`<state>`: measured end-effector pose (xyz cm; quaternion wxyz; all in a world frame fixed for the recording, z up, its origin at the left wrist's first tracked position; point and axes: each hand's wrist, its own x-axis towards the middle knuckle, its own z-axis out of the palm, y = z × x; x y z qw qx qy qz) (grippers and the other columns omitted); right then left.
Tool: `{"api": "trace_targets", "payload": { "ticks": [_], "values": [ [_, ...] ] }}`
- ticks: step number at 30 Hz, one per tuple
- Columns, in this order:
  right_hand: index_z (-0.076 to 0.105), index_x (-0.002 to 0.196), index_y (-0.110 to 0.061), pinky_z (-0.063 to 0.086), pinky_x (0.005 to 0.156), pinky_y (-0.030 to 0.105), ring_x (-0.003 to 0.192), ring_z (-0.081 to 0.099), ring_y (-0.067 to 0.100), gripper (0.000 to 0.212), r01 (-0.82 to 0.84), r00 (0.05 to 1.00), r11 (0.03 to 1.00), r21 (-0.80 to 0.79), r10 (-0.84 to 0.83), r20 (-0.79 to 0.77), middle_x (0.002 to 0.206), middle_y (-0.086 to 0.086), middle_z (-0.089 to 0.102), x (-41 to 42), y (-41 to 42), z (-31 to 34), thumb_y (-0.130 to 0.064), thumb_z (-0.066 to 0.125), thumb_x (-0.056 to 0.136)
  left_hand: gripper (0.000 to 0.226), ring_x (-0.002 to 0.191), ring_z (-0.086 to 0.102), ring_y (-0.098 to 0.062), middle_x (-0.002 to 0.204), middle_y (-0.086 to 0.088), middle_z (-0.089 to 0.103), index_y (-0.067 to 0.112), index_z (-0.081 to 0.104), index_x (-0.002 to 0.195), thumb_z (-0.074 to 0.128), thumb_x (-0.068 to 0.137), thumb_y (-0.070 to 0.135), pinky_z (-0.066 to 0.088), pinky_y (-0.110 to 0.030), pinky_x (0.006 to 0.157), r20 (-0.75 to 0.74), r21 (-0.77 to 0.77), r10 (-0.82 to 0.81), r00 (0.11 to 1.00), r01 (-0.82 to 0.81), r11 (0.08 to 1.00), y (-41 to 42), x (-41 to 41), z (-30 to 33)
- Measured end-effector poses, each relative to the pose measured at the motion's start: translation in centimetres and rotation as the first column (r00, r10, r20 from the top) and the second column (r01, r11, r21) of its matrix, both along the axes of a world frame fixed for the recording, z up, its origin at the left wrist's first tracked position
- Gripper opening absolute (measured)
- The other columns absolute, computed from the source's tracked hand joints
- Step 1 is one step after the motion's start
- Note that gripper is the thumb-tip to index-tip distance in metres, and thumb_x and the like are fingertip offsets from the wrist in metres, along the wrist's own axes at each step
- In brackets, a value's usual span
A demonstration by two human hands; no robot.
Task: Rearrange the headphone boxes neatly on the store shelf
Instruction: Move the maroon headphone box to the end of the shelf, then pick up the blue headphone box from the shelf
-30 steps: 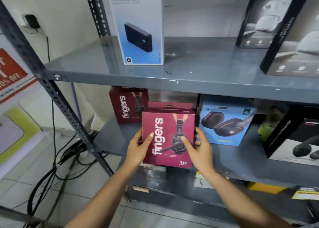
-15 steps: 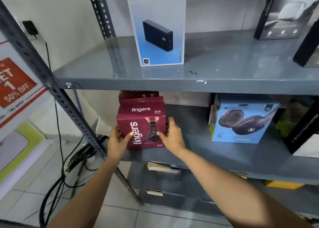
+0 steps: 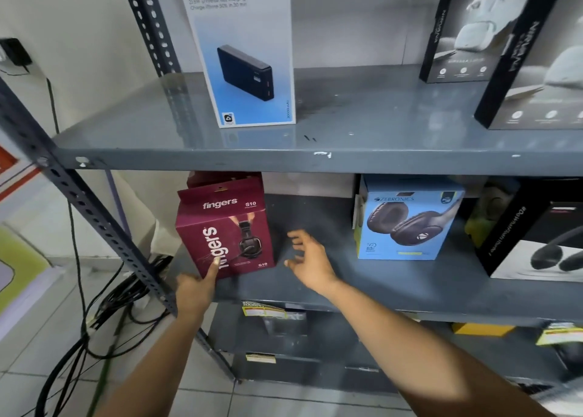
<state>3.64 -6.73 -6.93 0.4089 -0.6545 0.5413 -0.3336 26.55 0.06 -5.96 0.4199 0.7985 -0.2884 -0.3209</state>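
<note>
Head view: maroon Fingers S10 headphone box stands upright at the left end of the middle shelf, front face out, slightly rotated, close to the slotted steel upright. A second maroon box sits directly behind it, mostly hidden, only its top edge showing under the shelf above. Left hand is at the box's lower left corner, one fingertip pressed on the front face near the bottom edge; not a full grasp, rest of the fingers are hidden below the shelf edge so can't tell how they're curled. Right hand is off the box, just right of it over bare shelf, fingers spread and loose, holding nothing. Blue Zebronics headphone box stands upright further right on the same shelf, well apart from the maroon one, clear gap between. Black headphone box at the far right, angled, partly cut by the frame. Upper shelf: white-blue power bank box upright left of centre, two black boxes at right. Black cables lie tangled on the tiled floor left of the rack.
</note>
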Motion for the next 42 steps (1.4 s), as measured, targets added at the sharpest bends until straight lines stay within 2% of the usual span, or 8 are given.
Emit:
{"api": "trace_targets", "payload": {
  "ticks": [9,13,17,22,25,34,36,42],
  "values": [
    [0.069,0.088,-0.014,0.046,0.068,0.002,0.085,0.067,0.027,0.032,0.476,0.879,0.877,-0.070,-0.478,-0.009,0.098,0.015,0.072,-16.3,1.2,-1.3,0.017,0.064,0.082,0.062,0.075,0.070,-0.030,0.075,-0.010,0.073,0.009,0.069,0.072,0.058,0.084,0.068,0.058,-0.050,0.085,-0.020,0.082,-0.340,0.940,0.340,0.937,-0.6,-11.4,-2.2],
    [0.070,0.095,0.000,0.055,0.086,0.030,0.083,0.068,0.032,0.017,0.691,0.722,0.718,-0.087,-0.691,0.035,0.091,0.017,0.072,-22.5,1.6,-0.6,0.004,0.079,0.081,0.053,0.099,0.070,-0.032,0.096,-0.014,0.075,0.005,0.070,0.093,0.062,0.088,0.057,0.052,-0.034,0.088,0.039,-0.009,-0.482,0.875,0.482,0.876,-3.3,-18.4,-0.3],
    [0.056,0.120,-0.001,0.044,0.093,0.031,0.117,0.060,0.034,0.066,0.750,0.662,0.660,-0.048,-0.746,0.078,0.125,0.016,0.060,-26.9,0.5,1.6,-0.026,0.093,0.073,0.086,0.138,0.047,-0.027,0.150,-0.010,0.049,0.007,0.042,0.147,0.074,0.082,0.052,0.038,-0.035,0.111,0.093,-0.119,-0.559,0.824,0.566,0.815,-6.7,-24.0,2.0],
    [0.030,0.161,-0.018,0.034,0.121,0.038,0.149,0.040,0.026,0.102,0.509,0.856,0.853,0.116,-0.516,0.039,0.158,0.007,0.045,-28.6,-2.3,3.2,-0.043,0.086,0.079,0.083,0.136,0.051,-0.028,0.144,-0.007,0.057,0.012,0.043,0.148,0.077,0.081,0.046,0.043,-0.038,0.109,0.147,-0.138,-0.600,0.787,0.617,0.775,-10.9,-27.3,3.1],
    [0.045,0.154,-0.019,0.045,0.114,0.043,0.139,0.054,0.028,0.090,0.523,0.841,0.839,0.155,-0.537,0.071,0.148,0.009,0.058,-27.7,-2.9,2.7,-0.062,0.072,0.079,0.044,0.104,0.071,-0.022,0.106,0.002,0.075,0.017,0.066,0.121,0.075,0.085,0.039,0.055,-0.035,0.089,0.157,-0.178,-0.603,0.782,0.623,0.761,-11.4,-27.9,2.5],
    [0.072,0.105,-0.030,0.046,0.076,0.035,0.073,0.056,0.017,0.021,0.673,0.729,0.740,-0.007,-0.662,0.175,0.073,-0.003,0.057,-26.2,2.2,2.1,-0.047,0.068,0.094,0.028,0.075,0.066,-0.009,0.087,0.007,0.074,0.019,0.071,0.109,0.069,0.090,0.040,0.047,-0.011,0.063,0.081,-0.323,-0.554,0.828,0.548,0.772,-7.2,-27.0,2.8],
    [0.055,0.068,-0.027,0.036,0.066,0.032,0.058,0.036,0.016,0.035,0.687,0.718,0.725,-0.041,-0.670,0.186,0.058,-0.003,0.034,-25.6,3.5,2.2,-0.046,0.069,0.094,0.028,0.070,0.062,-0.010,0.082,0.006,0.072,0.019,0.072,0.102,0.067,0.091,0.045,0.048,-0.019,0.065,0.051,-0.341,-0.540,0.840,0.523,0.781,-6.1,-26.8,3.1],
    [0.035,0.058,-0.023,0.028,0.059,0.033,0.057,0.028,0.019,0.053,0.667,0.745,0.727,-0.163,-0.655,0.126,0.058,0.007,0.027,-24.4,5.2,3.5,-0.044,0.067,0.095,0.029,0.064,0.059,-0.011,0.077,0.004,0.071,0.020,0.071,0.098,0.067,0.090,0.047,0.046,-0.018,0.057,-0.002,-0.347,-0.519,0.855,0.486,0.802,-3.9,-25.3,3.8]
  ]
}}
